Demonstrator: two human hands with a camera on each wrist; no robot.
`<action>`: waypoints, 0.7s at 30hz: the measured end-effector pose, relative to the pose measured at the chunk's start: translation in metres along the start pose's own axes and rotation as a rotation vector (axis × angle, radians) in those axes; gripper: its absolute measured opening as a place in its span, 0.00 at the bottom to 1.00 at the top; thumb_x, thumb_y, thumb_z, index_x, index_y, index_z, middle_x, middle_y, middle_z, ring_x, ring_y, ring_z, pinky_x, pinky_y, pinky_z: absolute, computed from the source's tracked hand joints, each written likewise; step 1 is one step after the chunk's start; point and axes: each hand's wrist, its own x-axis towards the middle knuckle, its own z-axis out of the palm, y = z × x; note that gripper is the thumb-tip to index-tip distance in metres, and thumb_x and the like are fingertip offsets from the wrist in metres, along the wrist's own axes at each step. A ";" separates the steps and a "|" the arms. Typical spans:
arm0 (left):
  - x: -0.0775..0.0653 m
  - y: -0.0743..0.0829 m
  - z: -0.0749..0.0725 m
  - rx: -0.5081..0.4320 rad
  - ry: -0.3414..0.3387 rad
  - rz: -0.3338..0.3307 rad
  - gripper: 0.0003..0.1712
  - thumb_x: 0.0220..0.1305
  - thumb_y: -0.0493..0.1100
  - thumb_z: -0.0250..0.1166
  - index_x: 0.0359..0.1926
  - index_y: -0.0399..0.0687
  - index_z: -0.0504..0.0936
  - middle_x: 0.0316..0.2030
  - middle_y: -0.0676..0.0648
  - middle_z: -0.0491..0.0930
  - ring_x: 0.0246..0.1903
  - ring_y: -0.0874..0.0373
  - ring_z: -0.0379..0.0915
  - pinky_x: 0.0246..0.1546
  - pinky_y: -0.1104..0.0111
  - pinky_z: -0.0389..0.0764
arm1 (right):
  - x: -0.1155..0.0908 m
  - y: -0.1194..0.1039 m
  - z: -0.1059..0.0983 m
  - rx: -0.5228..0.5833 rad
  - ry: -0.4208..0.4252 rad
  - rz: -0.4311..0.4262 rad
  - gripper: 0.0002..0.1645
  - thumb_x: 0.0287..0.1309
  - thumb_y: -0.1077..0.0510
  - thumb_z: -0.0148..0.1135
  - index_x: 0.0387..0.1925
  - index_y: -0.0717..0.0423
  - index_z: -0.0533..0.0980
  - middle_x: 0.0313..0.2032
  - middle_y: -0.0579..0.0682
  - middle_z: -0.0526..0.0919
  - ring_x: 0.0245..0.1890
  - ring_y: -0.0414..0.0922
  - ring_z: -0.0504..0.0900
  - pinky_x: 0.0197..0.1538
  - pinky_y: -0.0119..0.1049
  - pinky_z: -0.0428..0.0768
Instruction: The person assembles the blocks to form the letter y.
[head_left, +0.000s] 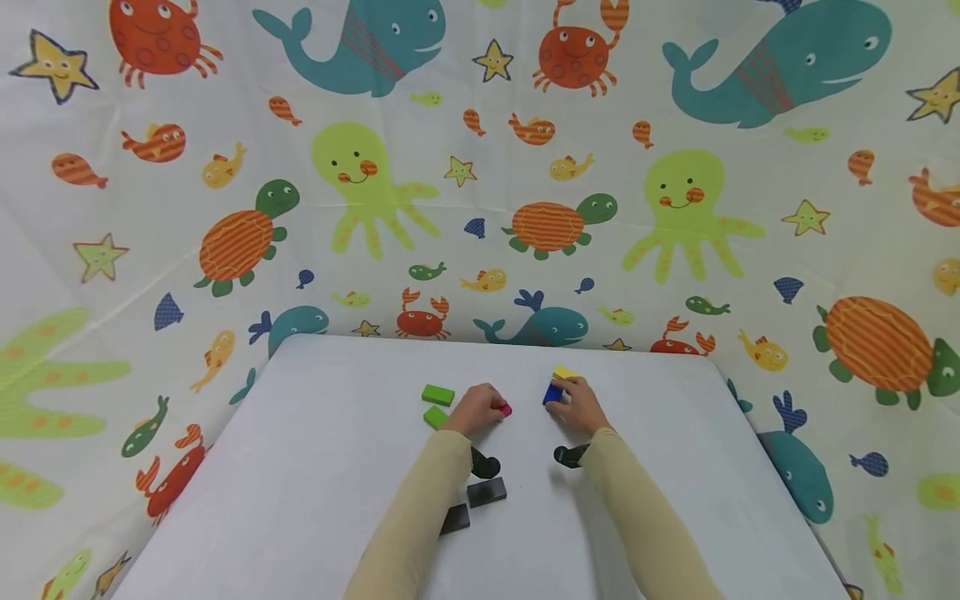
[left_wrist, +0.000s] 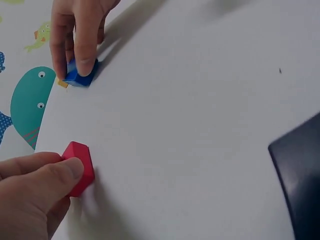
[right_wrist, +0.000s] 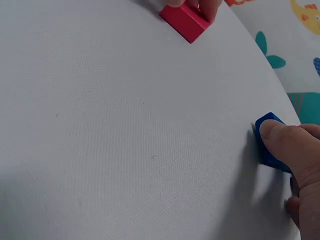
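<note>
My left hand (head_left: 474, 410) pinches a red block (left_wrist: 77, 150) between thumb and fingers, just above or on the white table. To its right, my right hand (head_left: 582, 406) grips a blue block (right_wrist: 266, 155), with the thumb across one face. A yellow block (head_left: 564, 372) lies just beyond the blue one, partly hidden by the right hand in the left wrist view. Two green blocks lie left of my left hand: one farther back (head_left: 438, 395), the other (head_left: 435, 417) partly covered by that hand.
Two black blocks lie on the table (head_left: 360, 467) near my left forearm, one (head_left: 487, 492) in full view, the other (head_left: 455, 520) partly behind the sleeve. Behind the table's far edge hangs a cloth (head_left: 450, 225) printed with sea animals.
</note>
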 end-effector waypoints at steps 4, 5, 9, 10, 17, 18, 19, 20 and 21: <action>0.006 0.004 0.007 0.002 0.018 -0.002 0.10 0.60 0.37 0.70 0.43 0.38 0.87 0.37 0.46 0.81 0.40 0.55 0.74 0.48 0.64 0.78 | 0.004 0.003 0.003 0.029 0.060 0.032 0.34 0.58 0.48 0.70 0.63 0.57 0.73 0.60 0.65 0.65 0.60 0.60 0.68 0.64 0.56 0.67; 0.007 0.006 0.009 -0.001 0.023 -0.002 0.10 0.60 0.37 0.70 0.42 0.38 0.88 0.37 0.46 0.80 0.40 0.55 0.74 0.48 0.64 0.78 | 0.004 0.003 0.004 0.041 0.077 0.040 0.35 0.57 0.47 0.70 0.62 0.56 0.74 0.59 0.65 0.65 0.60 0.60 0.68 0.64 0.56 0.67; 0.010 0.012 0.017 0.008 0.046 0.018 0.11 0.59 0.36 0.71 0.42 0.36 0.87 0.37 0.45 0.80 0.40 0.53 0.75 0.48 0.63 0.78 | 0.004 0.000 0.010 0.016 0.091 0.012 0.34 0.56 0.47 0.70 0.62 0.57 0.74 0.59 0.66 0.65 0.61 0.62 0.67 0.64 0.58 0.66; 0.011 0.014 0.019 0.014 0.051 0.027 0.11 0.58 0.36 0.71 0.42 0.36 0.87 0.37 0.44 0.80 0.40 0.53 0.75 0.48 0.63 0.78 | 0.003 -0.001 0.011 0.001 0.085 0.003 0.34 0.56 0.48 0.71 0.62 0.57 0.74 0.59 0.67 0.65 0.61 0.62 0.67 0.64 0.58 0.66; 0.015 0.022 0.023 0.061 0.052 0.046 0.07 0.58 0.36 0.71 0.37 0.37 0.88 0.38 0.46 0.79 0.39 0.55 0.75 0.48 0.63 0.78 | -0.002 -0.005 0.011 -0.095 0.061 -0.027 0.33 0.56 0.50 0.71 0.62 0.54 0.75 0.59 0.65 0.68 0.60 0.60 0.67 0.63 0.57 0.67; 0.015 0.023 0.023 0.062 0.051 0.047 0.06 0.58 0.36 0.71 0.36 0.37 0.89 0.38 0.46 0.79 0.39 0.55 0.75 0.48 0.63 0.78 | -0.002 -0.005 0.011 -0.094 0.064 -0.030 0.33 0.56 0.50 0.71 0.62 0.55 0.75 0.58 0.64 0.68 0.60 0.60 0.67 0.64 0.56 0.67; 0.015 0.023 0.023 0.065 0.051 0.048 0.05 0.58 0.36 0.71 0.35 0.37 0.89 0.38 0.46 0.79 0.39 0.55 0.75 0.48 0.63 0.78 | -0.002 -0.005 0.011 -0.089 0.070 -0.036 0.33 0.56 0.50 0.71 0.61 0.55 0.76 0.58 0.64 0.68 0.60 0.60 0.68 0.64 0.56 0.67; 0.015 0.024 0.023 0.065 0.051 0.047 0.05 0.58 0.36 0.71 0.35 0.38 0.89 0.38 0.46 0.79 0.39 0.55 0.75 0.48 0.63 0.78 | -0.002 -0.005 0.011 -0.085 0.078 -0.039 0.33 0.55 0.50 0.72 0.61 0.56 0.76 0.57 0.64 0.69 0.59 0.59 0.68 0.64 0.55 0.68; 0.015 0.024 0.023 0.061 0.052 0.048 0.05 0.58 0.36 0.71 0.35 0.37 0.89 0.38 0.46 0.79 0.39 0.55 0.75 0.48 0.63 0.78 | -0.002 -0.005 0.012 -0.079 0.089 -0.043 0.32 0.55 0.50 0.72 0.60 0.56 0.76 0.57 0.64 0.69 0.58 0.59 0.69 0.64 0.55 0.68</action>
